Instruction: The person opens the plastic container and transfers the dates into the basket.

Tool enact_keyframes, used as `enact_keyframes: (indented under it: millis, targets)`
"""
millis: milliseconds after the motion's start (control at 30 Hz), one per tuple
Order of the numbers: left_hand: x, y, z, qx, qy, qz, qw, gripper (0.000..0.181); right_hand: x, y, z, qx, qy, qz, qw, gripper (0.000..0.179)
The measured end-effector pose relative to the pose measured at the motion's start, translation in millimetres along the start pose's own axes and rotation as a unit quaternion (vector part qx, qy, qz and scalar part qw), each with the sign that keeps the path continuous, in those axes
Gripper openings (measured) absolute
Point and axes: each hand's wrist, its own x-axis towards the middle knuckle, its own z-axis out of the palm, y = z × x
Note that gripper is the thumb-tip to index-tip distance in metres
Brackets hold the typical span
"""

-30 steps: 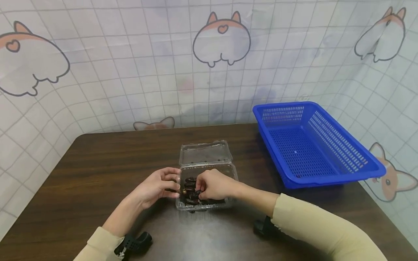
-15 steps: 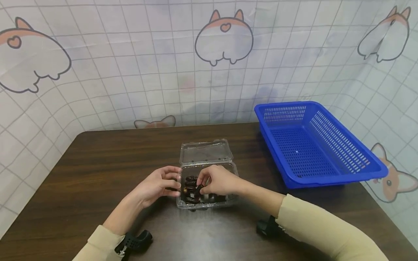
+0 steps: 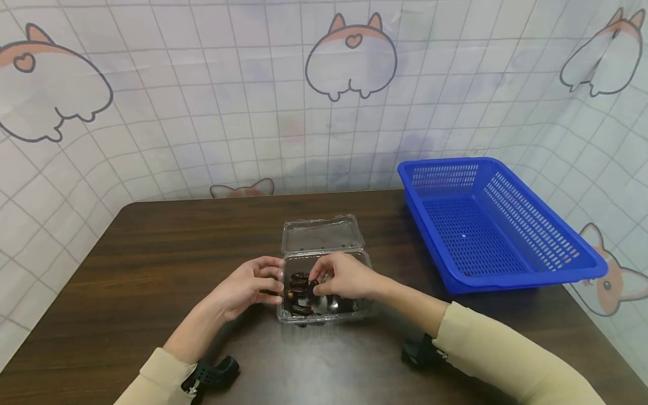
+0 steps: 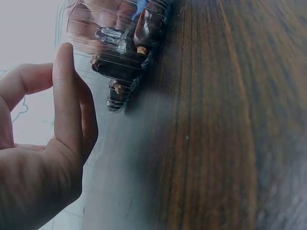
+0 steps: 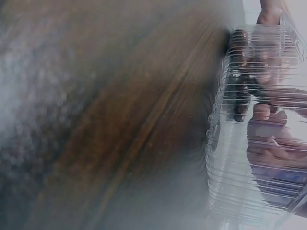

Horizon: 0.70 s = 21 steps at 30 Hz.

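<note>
A clear plastic clamshell box (image 3: 324, 318) stands on the table with its lid (image 3: 322, 234) folded back. Several dark dates (image 3: 298, 285) lie in its left half. From above, my right hand (image 3: 346, 275) reaches inside and pinches one date (image 3: 313, 286) between thumb and fingertips. Through the ribbed wall in the right wrist view, the fingertips (image 5: 262, 111) show beside the dates. My left hand (image 3: 251, 289) touches the box's left wall with loosely bent fingers. The left wrist view shows its thumb (image 4: 65, 96) fairly straight, close to the wall, and nothing in its grasp.
A blue perforated plastic basket (image 3: 526, 279) stands at the right rear of the dark wooden table (image 3: 192, 236). Behind is a checked wall covering (image 3: 202, 112) with cartoon corgis. Black straps (image 3: 212, 374) sit around the wrists.
My right hand has drawn slightly up and right inside the box with a date, baring more of the box floor. The left hand stays at the left wall. The head view shifts slightly.
</note>
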Motion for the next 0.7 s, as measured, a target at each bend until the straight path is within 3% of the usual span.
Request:
enact_keyframes:
  millis: [500, 700]
  targets:
    - [0.0, -0.7, 0.1, -0.006, 0.003, -0.005, 1.0, 0.057, 0.3, 2.0, -1.0, 0.132, -0.012, 0.007, 0.9911, 0.02]
    - [1.4, -0.1, -0.3, -0.006, 0.003, -0.006, 1.0, 0.056, 0.9, 4.2, -4.4, 0.154, -0.01, 0.002, 0.988, 0.022]
